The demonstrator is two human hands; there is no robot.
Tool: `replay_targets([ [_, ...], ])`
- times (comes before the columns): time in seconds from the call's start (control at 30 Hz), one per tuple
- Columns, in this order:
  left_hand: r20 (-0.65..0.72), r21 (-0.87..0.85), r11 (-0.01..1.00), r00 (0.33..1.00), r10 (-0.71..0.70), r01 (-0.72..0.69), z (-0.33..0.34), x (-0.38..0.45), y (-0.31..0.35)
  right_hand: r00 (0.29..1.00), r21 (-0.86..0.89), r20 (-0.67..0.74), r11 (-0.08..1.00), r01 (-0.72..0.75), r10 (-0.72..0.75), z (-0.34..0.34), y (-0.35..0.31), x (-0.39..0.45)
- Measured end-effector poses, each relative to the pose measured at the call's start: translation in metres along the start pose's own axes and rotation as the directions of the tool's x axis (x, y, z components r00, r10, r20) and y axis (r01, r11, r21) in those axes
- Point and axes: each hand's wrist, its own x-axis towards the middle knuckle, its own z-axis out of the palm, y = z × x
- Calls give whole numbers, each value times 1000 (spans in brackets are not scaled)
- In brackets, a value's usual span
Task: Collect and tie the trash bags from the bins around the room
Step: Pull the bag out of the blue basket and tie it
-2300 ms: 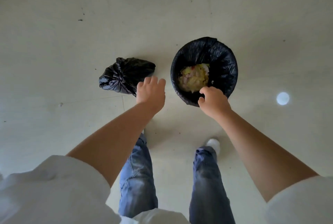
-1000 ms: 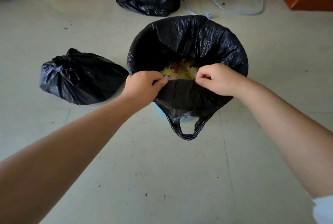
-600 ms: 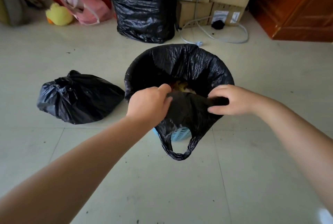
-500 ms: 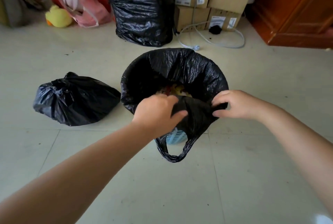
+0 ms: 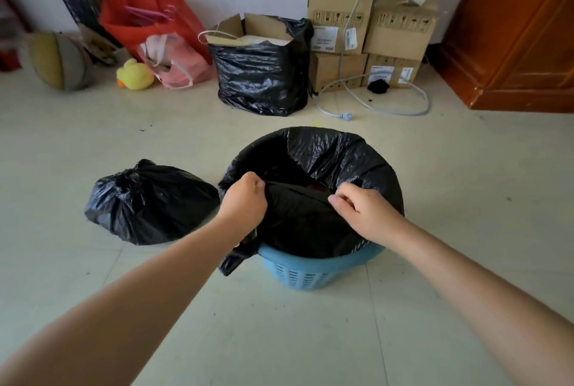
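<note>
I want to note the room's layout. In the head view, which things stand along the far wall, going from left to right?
Ball → red bag → yellow duck toy → pink bag → black bag holding a cardboard box → stacked cardboard boxes → wooden cabinet.

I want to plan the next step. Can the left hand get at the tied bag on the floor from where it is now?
Probably yes. The tied bag lies on open floor just left of the bin, with nothing between it and the left hand. But that hand grips the liner and must let go first.
</note>
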Motion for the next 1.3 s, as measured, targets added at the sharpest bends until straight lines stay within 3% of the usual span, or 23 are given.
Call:
replay_targets([
  [0.07,12,-5,999,999,51,-51,-3,0,11,996,-28,90,1000,-8,10,-15,1,-9],
  [0.13,54,44,990,990,131,-134,-11,-1,21,989,-238,145,971,7,28,-32,12,-14],
  [0.2,203,244,945,965,168,-216,-24,2,18,990,-420,133,907,19,41,-41,28,-13],
  [0.3,387,574,744,914,119,-340,-36,3,18,992,-385,87,921,-52,92,-56,50,-14],
  [0.37,388,659,652,912,134,-376,-40,1,27,994,-288,70,955,-63,87,-62,53,-15],
  [0.5,378,585,650,872,310,-485,-10,-13,53,994,-286,87,957,-41,68,-64,57,-13],
  [0.6,423,558,636,842,336,-534,18,-23,65,999,-282,38,959,-11,23,-62,49,-12],
  [0.7,358,506,716,873,332,-480,25,-17,63,999,-201,-30,979,-46,41,-64,42,-8],
  [0.8,278,432,801,906,319,-415,3,-7,58,999,-152,10,987,-48,50,-74,39,-2],
  [0.9,377,574,656,869,321,-491,-24,-5,50,995,-287,75,957,-48,72,-85,37,7],
  [0.97,410,700,510,866,286,-500,-31,-6,46,1000,-515,-19,857,-30,24,-87,43,16],
  [1.03,385,761,438,877,288,-478,-34,-4,42,988,-565,-133,812,-145,84,-86,58,24],
  [1.13,315,788,436,893,322,-435,-45,3,38,951,-368,-134,877,-310,280,-85,80,34],
  [1.2,328,802,408,893,308,-436,-54,6,35,913,-142,-23,903,-406,407,-79,88,40],
  [1.3,333,820,422,922,196,-386,-61,6,35,848,175,158,831,-528,506,-70,90,44],
])
